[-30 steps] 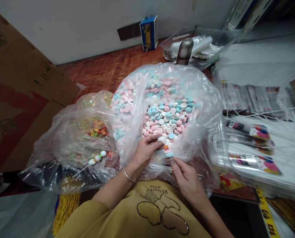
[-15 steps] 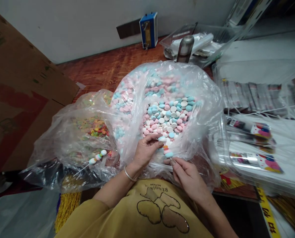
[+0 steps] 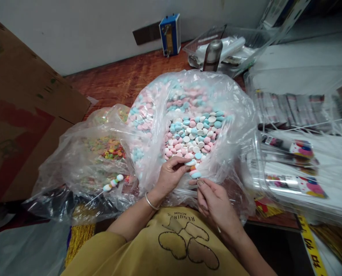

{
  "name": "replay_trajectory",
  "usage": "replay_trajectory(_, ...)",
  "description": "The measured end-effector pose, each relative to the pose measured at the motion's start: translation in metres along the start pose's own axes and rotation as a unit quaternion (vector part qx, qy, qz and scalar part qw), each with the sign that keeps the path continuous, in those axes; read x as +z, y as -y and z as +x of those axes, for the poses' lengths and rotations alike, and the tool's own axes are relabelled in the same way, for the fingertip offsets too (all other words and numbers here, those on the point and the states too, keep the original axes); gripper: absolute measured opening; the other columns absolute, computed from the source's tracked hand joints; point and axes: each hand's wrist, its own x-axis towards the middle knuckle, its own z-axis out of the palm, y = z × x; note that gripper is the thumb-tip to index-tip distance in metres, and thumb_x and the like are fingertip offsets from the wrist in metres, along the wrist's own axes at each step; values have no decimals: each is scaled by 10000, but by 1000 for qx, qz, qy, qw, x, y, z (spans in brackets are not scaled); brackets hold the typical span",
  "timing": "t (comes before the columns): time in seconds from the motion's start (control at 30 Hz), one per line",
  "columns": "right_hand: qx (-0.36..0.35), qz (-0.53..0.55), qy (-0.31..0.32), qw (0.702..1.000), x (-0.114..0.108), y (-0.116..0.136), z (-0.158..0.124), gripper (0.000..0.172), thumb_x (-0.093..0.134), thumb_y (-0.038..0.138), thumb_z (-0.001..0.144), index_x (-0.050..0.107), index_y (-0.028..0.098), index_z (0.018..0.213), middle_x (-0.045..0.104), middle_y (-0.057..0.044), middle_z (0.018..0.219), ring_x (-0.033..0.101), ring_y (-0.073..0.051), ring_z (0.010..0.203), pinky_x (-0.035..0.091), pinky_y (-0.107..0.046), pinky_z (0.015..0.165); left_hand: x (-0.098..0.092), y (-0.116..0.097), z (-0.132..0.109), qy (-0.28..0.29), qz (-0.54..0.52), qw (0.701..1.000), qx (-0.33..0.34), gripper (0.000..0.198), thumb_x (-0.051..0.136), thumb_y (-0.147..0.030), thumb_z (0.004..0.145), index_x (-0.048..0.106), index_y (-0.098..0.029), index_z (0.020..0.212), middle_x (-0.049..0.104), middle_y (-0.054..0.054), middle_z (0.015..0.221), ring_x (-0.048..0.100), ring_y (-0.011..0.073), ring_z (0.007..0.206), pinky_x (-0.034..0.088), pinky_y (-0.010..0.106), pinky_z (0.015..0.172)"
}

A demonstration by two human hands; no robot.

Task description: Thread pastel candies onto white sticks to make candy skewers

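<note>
My left hand (image 3: 172, 174) wears a bangle and pinches a pale blue and white candy (image 3: 190, 163) at the top of a short candy stack. In my right hand (image 3: 213, 197) is a thin white stick (image 3: 219, 229), held between thumb and fingers just under the stack. Orange and blue-pink candies (image 3: 195, 174) sit on that stick between my hands. Behind them lies an open clear bag (image 3: 231, 142) full of pink, blue and white candies (image 3: 195, 132). A finished-looking candy skewer (image 3: 113, 183) rests on another bag (image 3: 76, 153) at the left, which holds small colourful candies (image 3: 113, 151).
A cardboard box (image 3: 21, 115) stands at the left. On the right, a clear tray (image 3: 262, 188) holds white sticks and printed packets. Behind the big bag are a dark bottle (image 3: 212, 55), a clear bin (image 3: 259, 36) and a blue box (image 3: 170, 35) against the wall.
My left fingers are now on a candy at the top of the stack, slightly further right. The right hand has turned a little, and the stick's lower end now shows beneath it.
</note>
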Motion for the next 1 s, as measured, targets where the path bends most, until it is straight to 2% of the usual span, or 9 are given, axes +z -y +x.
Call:
replay_trajectory(0.07,-29,-27,-12,999,4,0,1,455,575,603,938,636,162,1029,363,126,465,244,-71,367,245,-201,368,1,0,0,2,-12,1000,3,236,855,-376,764,805,-202,915,734,52,954,672,175,939,538,284,852)
replay_trajectory(0.13,-75,-90,-24,993,8,0,2,405,528,568,969,622,174,969,369,113,490,284,-84,397,262,-212,395,5,-1,1,-18,-82,996,-31,297,842,-453,772,769,-191,894,710,35,927,674,159,889,542,270,803)
replay_trajectory(0.27,-189,-253,-52,947,14,0,2,344,467,463,993,557,208,780,413,73,540,382,-108,469,303,-233,457,16,-7,5,-74,-263,952,-138,390,867,-463,726,628,-200,885,621,-35,769,654,121,676,500,222,606)
replay_trajectory(0.43,-280,-378,-81,879,17,-3,2,314,418,350,1011,553,211,763,562,28,603,500,-127,526,374,-235,530,24,-15,1,9,-318,926,-204,381,736,-509,821,635,-175,977,642,19,788,634,132,644,442,209,521)
replay_trajectory(0.57,-296,-409,-93,858,17,-6,2,335,399,338,1029,654,184,875,677,-29,670,605,-164,575,447,-242,568,30,-17,-11,19,-317,932,-174,367,714,-527,853,582,-185,877,581,-22,748,571,88,578,525,253,640)
replay_trajectory(0.67,-298,-411,-94,857,20,-6,4,364,393,341,1040,699,154,1107,785,-129,948,737,-225,828,533,-274,716,36,-17,-19,-5,-344,929,-138,350,725,-492,860,550,-189,858,550,-38,758,544,69,586,553,288,765)
replay_trajectory(0.77,-315,-417,-99,847,24,-3,7,390,386,363,1045,693,162,1177,784,-163,1073,745,-260,971,557,-322,811,38,-20,-23,-32,-361,924,-121,327,726,-471,861,547,-198,885,557,-28,804,548,76,625,541,272,758)
replay_trajectory(0.9,-308,-464,-43,829,18,-1,1,358,394,394,1050,684,186,1030,764,-93,809,708,-220,700,535,-284,649,31,-28,-20,-94,-353,926,-98,340,726,-492,847,550,-208,908,536,-27,801,520,82,619,515,248,690)
replay_trajectory(1.0,-314,-515,-10,797,8,-9,-6,361,381,391,1062,673,203,961,696,-32,638,632,-183,507,453,-247,513,25,-32,-21,-109,-354,925,-81,391,715,-554,837,554,-204,901,509,-29,769,479,80,585,491,246,633)
